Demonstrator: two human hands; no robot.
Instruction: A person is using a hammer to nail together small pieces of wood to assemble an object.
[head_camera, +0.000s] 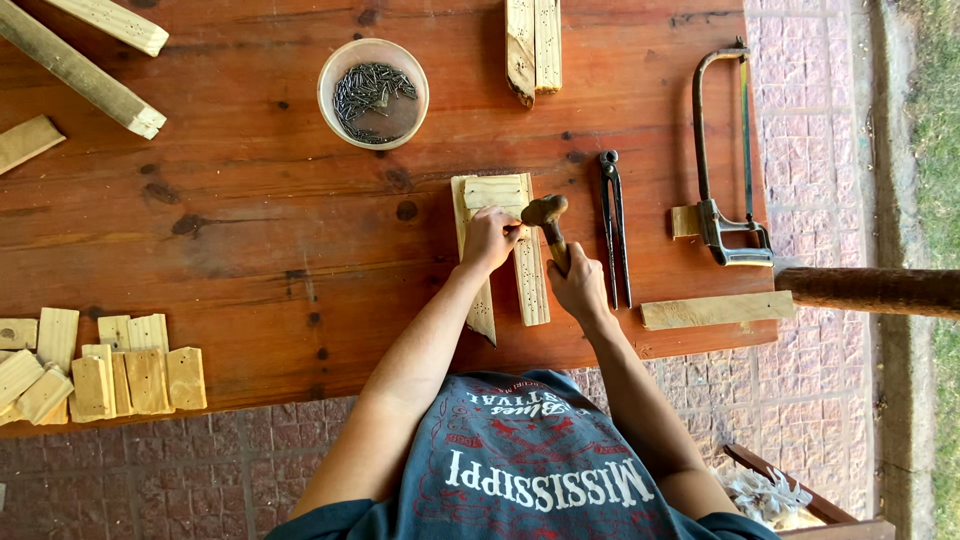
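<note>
My left hand (489, 240) rests on stacked pale wood strips (528, 285) on the red-brown wooden table (250, 230), its fingertips pinched together near the top of the strips, probably on a small nail, too small to confirm. My right hand (577, 283) grips the wooden handle of a hammer (548, 222). The rusty hammer head sits just right of my left fingers, over the short wood block (495, 192) on top of the strips.
A round bowl of dark nails (372, 92) stands behind. Pincers (613, 225) and a hacksaw (722, 160) lie to the right, with a wood slat (716, 310). Several small wood blocks (100, 375) sit front left; longer pieces (75, 70) far left, another (532, 45) at the back.
</note>
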